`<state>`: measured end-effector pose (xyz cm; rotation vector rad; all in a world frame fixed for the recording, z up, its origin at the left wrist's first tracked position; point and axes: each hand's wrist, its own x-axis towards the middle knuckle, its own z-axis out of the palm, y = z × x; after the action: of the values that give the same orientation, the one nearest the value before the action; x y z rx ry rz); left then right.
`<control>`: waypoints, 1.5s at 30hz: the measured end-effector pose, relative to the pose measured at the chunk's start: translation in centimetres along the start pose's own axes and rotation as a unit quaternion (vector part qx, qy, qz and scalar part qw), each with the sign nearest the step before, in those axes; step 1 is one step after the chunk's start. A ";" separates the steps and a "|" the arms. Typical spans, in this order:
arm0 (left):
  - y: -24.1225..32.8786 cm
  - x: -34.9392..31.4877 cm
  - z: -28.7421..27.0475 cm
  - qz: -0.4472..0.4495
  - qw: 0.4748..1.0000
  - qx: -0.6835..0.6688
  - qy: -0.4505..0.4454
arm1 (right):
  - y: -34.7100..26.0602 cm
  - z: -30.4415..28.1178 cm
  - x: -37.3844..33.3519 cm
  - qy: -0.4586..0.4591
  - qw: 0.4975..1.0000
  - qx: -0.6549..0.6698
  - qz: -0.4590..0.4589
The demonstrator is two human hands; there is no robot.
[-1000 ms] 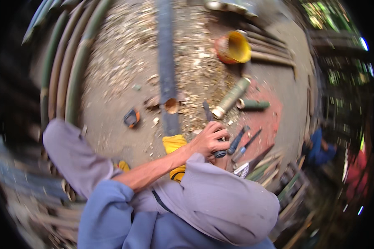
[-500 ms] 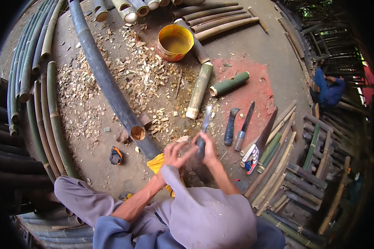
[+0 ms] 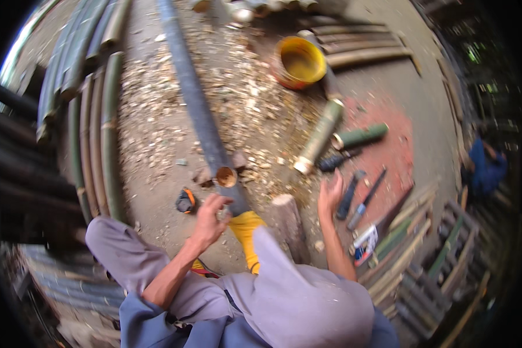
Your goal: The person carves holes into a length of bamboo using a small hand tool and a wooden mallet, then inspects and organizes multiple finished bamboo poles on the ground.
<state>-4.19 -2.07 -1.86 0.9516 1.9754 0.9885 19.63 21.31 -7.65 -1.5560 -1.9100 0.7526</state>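
A long dark bamboo pole [image 3: 200, 110] runs down the ground towards me, with a round hole cut near its close end. My foot in a yellow sock [image 3: 248, 235] is against that end. Left of the hole, my left hand [image 3: 211, 220] hovers with loosely bent fingers and nothing in them. Farther right, my right hand [image 3: 329, 197] is raised with its fingers stretched out, holding nothing. Just beyond it lies a dark-handled tool [image 3: 333, 161], next to a short green bamboo piece [image 3: 359, 136] and a paler bamboo piece [image 3: 320, 136]. A wooden stake [image 3: 290, 223] stands between my hands.
Two tools, a dark-handled one [image 3: 349, 194] and a long blade [image 3: 366, 200], lie right of my hand, near a saw [image 3: 365, 240]. A tape measure [image 3: 185, 200] sits at left. Wood chips [image 3: 156, 93] and a yellow bucket [image 3: 300, 62] lie beyond. Another person [image 3: 486, 168] sits far right.
My right hand has let go of the dark-handled tool, which now lies by the bamboo pieces. My hands have moved apart, the left one to the left. The whole view has shifted.
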 end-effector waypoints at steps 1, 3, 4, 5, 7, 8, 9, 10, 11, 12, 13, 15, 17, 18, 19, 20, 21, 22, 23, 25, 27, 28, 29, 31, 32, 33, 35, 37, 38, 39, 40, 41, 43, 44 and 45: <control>-0.2 0.2 0.3 0.028 0.999 -0.004 -0.018 | 0.2 0.0 -2.8 -0.016 0.996 0.077 0.028; -0.2 0.2 0.8 -0.002 0.997 -0.035 -0.063 | -0.8 -1.8 -8.4 -0.151 0.987 -0.051 0.022; -0.5 -0.1 0.8 0.002 0.997 -0.031 -0.071 | -3.9 -2.8 -10.6 -0.222 0.972 -0.047 0.056; -0.2 -0.1 0.8 0.002 0.996 -0.038 -0.085 | -1.9 -3.5 -13.6 -0.250 0.968 -0.006 0.022; -0.2 -0.1 0.5 0.004 0.994 -0.034 -0.099 | 0.4 -4.2 -17.9 -0.323 0.944 -0.018 0.065; -0.1 0.1 0.7 0.012 0.993 -0.027 -0.110 | 0.9 -4.7 -19.4 -0.337 0.936 -0.038 0.094; 0.1 0.5 0.8 0.021 0.992 -0.019 -0.123 | 1.6 -5.0 -20.6 -0.340 0.932 -0.050 0.113; -0.5 -0.2 0.3 0.011 0.994 -0.025 -0.104 | 1.9 -4.7 -20.8 -0.368 0.920 -0.068 0.118; -0.6 -0.1 0.3 0.013 0.995 -0.030 -0.099 | 2.2 -4.6 -21.1 -0.373 0.916 -0.079 0.123; -0.7 -0.1 0.3 0.016 0.995 -0.035 -0.096 | 2.4 -4.7 -21.3 -0.374 0.915 -0.086 0.128; -0.8 -0.1 0.2 0.021 0.994 -0.045 -0.095 | 2.7 -4.9 -21.6 -0.375 0.912 -0.094 0.135; -1.1 -0.2 -0.2 0.027 0.994 -0.062 -0.091 | 2.9 -4.9 -22.1 -0.376 0.909 -0.104 0.143; -1.4 -0.5 -0.2 0.022 0.993 -0.073 -0.087 | 3.2 -5.0 -22.3 -0.375 0.908 -0.116 0.149; -1.6 -0.6 -0.3 0.019 0.993 -0.077 -0.085 | 3.2 -4.9 -22.5 -0.374 0.907 -0.120 0.152; -1.8 -0.7 -0.3 0.014 0.993 -0.077 -0.090 | 3.3 -4.9 -22.6 -0.374 0.907 -0.123 0.153; -1.8 -0.9 -0.4 0.011 0.992 -0.077 -0.095 | 3.3 -4.9 -22.8 -0.371 0.907 -0.127 0.155; -1.7 -1.0 -0.5 0.007 0.992 -0.077 -0.101 | 3.3 -5.0 -23.0 -0.370 0.907 -0.127 0.156; -1.7 -0.9 -0.5 0.017 0.992 -0.071 -0.100 | 3.3 -5.0 -23.2 -0.369 0.907 -0.129 0.156; -1.7 -1.0 -0.4 0.026 0.992 -0.065 -0.103 | 3.1 -5.1 -23.5 -0.366 0.908 -0.132 0.158; -1.7 -1.4 -0.3 0.036 0.991 -0.062 -0.115 | 2.8 -4.9 -23.7 -0.363 0.909 -0.130 0.156; -1.2 -1.3 -0.3 0.042 0.988 -0.066 -0.132 | 2.5 -4.8 -24.0 -0.358 0.910 -0.133 0.158; -0.9 -1.4 -0.3 0.052 0.987 -0.060 -0.141 | 2.3 -4.7 -24.3 -0.357 0.911 -0.132 0.159; -0.4 -1.5 0.0 0.067 0.984 -0.055 -0.153 | 2.2 -4.8 -24.6 -0.350 0.913 -0.133 0.163; 0.2 -1.4 1.4 0.104 0.977 -0.052 -0.180 | 2.0 -5.3 -25.3 -0.337 0.916 -0.131 0.174; 0.7 -1.6 1.3 0.102 0.975 -0.061 -0.186 | 1.6 -5.2 -25.5 -0.340 0.915 -0.133 0.171; 1.2 -1.9 1.1 0.101 0.974 -0.069 -0.192 | 1.4 -5.0 -25.5 -0.341 0.916 -0.131 0.168; 2.0 -2.3 1.1 0.116 0.970 -0.086 -0.196 | 1.0 -5.2 -26.1 -0.340 0.916 -0.131 0.169; 2.5 -2.9 1.3 0.134 0.965 -0.093 -0.206 | 0.8 -5.5 -26.6 -0.334 0.917 -0.134 0.172; 2.7 -3.2 1.2 0.142 0.963 -0.094 -0.210 | 0.7 -5.4 -27.0 -0.332 0.917 -0.133 0.174; 2.6 -3.4 1.3 0.143 0.962 -0.094 -0.212 | 0.6 -5.5 -27.3 -0.333 0.917 -0.134 0.175; 2.5 -3.6 1.3 0.143 0.962 -0.095 -0.212 | 0.6 -5.5 -27.4 -0.333 0.917 -0.133 0.175; 2.4 -3.8 1.2 0.142 0.962 -0.096 -0.211 | 0.5 -5.4 -27.5 -0.334 0.917 -0.133 0.174; 2.7 -3.8 1.3 0.149 0.961 -0.103 -0.208 | 0.8 -6.2 -28.4 -0.323 0.917 -0.143 0.184; 2.6 -4.0 1.2 0.144 0.963 -0.104 -0.202 | 1.0 -6.2 -28.9 -0.323 0.917 -0.143 0.187; 2.4 -4.3 1.1 0.139 0.965 -0.105 -0.195 | 1.2 -6.2 -29.0 -0.323 0.916 -0.145 0.188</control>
<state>-0.56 -4.26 0.81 1.2193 1.4073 1.0443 29.89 -6.54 -6.38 -2.0821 -2.2832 1.3327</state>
